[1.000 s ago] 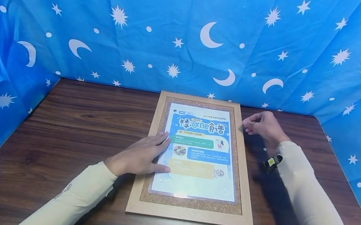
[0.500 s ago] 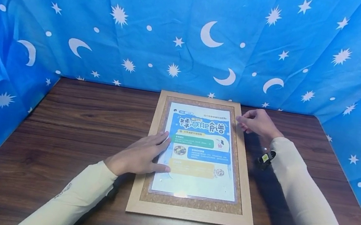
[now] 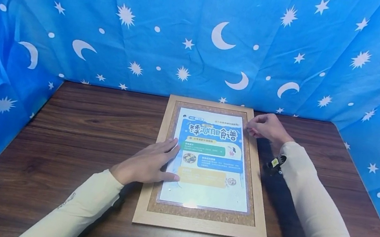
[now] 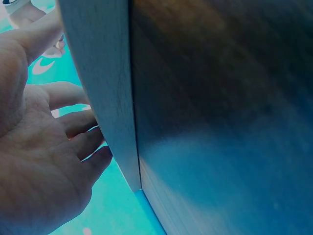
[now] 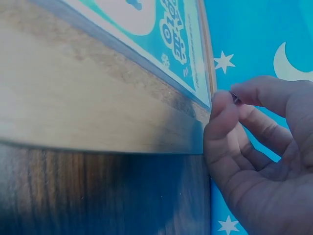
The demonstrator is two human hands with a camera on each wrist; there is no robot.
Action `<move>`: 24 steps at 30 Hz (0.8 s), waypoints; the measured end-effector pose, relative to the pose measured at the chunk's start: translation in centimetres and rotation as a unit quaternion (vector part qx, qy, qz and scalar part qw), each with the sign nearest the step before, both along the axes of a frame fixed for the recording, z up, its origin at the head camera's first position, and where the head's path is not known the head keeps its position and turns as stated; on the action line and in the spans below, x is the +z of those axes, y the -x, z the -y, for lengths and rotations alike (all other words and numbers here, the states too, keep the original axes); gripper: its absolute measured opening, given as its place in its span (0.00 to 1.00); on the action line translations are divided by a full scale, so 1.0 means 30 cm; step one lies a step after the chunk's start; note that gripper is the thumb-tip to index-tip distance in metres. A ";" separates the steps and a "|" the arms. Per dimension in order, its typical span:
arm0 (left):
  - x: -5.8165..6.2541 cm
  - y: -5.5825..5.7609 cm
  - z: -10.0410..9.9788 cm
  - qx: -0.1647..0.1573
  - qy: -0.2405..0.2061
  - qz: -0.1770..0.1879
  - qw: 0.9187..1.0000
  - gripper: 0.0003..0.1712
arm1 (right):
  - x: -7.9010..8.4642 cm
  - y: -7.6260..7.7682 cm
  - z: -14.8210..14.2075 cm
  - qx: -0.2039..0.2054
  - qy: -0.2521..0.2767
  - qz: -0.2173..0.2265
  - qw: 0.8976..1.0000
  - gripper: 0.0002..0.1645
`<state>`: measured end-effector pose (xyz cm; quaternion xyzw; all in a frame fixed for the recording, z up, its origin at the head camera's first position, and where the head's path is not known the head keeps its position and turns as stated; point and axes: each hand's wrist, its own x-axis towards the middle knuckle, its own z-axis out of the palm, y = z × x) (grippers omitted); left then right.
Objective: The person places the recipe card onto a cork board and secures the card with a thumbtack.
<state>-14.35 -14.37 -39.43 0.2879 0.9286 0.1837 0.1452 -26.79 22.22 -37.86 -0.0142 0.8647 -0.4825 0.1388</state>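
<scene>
A printed sheet in a clear sleeve (image 3: 204, 197) lies on a cork board (image 3: 198, 213) with a light wooden frame (image 3: 200, 226). My left hand (image 3: 148, 159) rests flat across the frame's left side, its fingertips and thumb on the sheet's left edge. At the upper right of the board, my right hand (image 3: 269, 128) pinches a small dark metallic thumbtack (image 5: 235, 98) between thumb and index finger. The fingertips hide most of the tack. These fingertips are close to the sheet's top right corner. A dark round tack head (image 3: 184, 116) shows at the sheet's top left corner.
The board lies on a dark wood-grain table (image 3: 82, 127), its top edge near the table's back edge. A blue curtain (image 3: 169, 58) with white moons and stars surrounds the back and sides. A wrist-worn device (image 3: 275, 163) hangs under the right sleeve.
My right hand has moved left, from beside the frame to over its upper right part near the sheet's corner, still pinching the tack. The left hand has stayed in place.
</scene>
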 end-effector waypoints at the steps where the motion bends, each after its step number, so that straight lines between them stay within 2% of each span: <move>1: 0.000 0.000 0.000 0.000 0.001 0.000 1.000 0.53 | -0.002 0.004 0.000 -0.002 0.009 0.006 1.000 0.17; 8: -0.004 0.002 -0.001 0.000 0.005 0.000 1.000 0.53 | -0.003 0.036 0.003 -0.033 0.049 0.046 0.997 0.18; 14: 0.004 0.001 0.000 0.002 0.008 -0.002 1.000 0.53 | -0.002 0.077 0.010 -0.027 0.068 0.061 0.995 0.16; 24: 0.004 0.000 -0.004 0.003 0.011 0.001 1.000 0.53 | -0.008 0.113 0.038 -0.019 0.068 0.086 0.994 0.16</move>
